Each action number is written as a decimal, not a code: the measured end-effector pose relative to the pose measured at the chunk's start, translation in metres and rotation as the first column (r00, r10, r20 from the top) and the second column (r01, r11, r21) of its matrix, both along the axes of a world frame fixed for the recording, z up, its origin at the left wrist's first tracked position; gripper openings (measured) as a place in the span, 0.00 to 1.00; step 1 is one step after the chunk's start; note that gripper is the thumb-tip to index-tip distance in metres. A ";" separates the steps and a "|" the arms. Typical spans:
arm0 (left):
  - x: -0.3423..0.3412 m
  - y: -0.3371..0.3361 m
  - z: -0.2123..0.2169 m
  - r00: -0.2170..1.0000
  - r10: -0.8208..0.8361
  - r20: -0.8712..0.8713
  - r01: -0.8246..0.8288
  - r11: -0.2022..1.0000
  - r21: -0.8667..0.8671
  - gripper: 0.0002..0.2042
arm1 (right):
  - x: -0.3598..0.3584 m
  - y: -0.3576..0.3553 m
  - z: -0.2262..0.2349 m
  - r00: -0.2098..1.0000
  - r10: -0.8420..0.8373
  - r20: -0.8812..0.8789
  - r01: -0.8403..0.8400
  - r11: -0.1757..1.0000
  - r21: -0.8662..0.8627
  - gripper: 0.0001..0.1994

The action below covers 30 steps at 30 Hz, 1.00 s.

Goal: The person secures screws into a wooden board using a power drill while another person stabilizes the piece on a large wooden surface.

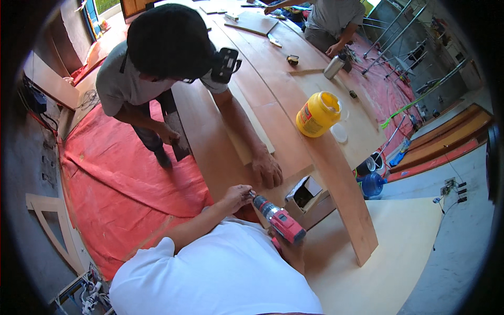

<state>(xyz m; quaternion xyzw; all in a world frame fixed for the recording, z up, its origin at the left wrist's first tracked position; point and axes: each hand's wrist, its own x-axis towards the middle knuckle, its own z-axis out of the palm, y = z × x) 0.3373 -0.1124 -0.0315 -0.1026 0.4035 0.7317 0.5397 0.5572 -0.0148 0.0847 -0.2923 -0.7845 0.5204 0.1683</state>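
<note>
In the head view, at lower centre, the left hand pinches its fingers around the nose of the red drill, set against the edge of the long plywood panel. The right hand is mostly hidden under the drill body; its fingers cannot be made out. A co-worker's hand lies flat on the panel just above, fingers together. A yellow tub stands at centre right.

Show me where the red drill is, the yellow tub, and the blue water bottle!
red drill [281, 220], head view, on its red body.
yellow tub [316, 114], head view, on its side wall.
blue water bottle [373, 185], head view, on its rounded shoulder.
</note>
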 end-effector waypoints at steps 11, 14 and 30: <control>-0.007 -0.018 -0.013 0.988 0.139 0.069 -0.137 0.990 -0.023 0.08 | -0.014 0.010 -0.018 0.994 0.095 0.055 -0.105 0.966 0.238 0.16; -0.005 -0.016 -0.016 0.976 0.203 0.083 -0.204 0.979 -0.002 0.08 | -0.018 0.012 -0.018 0.991 0.126 0.049 -0.134 0.965 0.224 0.17; -0.005 -0.013 -0.015 0.962 0.267 0.055 -0.269 0.962 0.045 0.09 | -0.025 0.014 -0.013 0.971 0.230 0.070 -0.229 0.797 0.559 0.09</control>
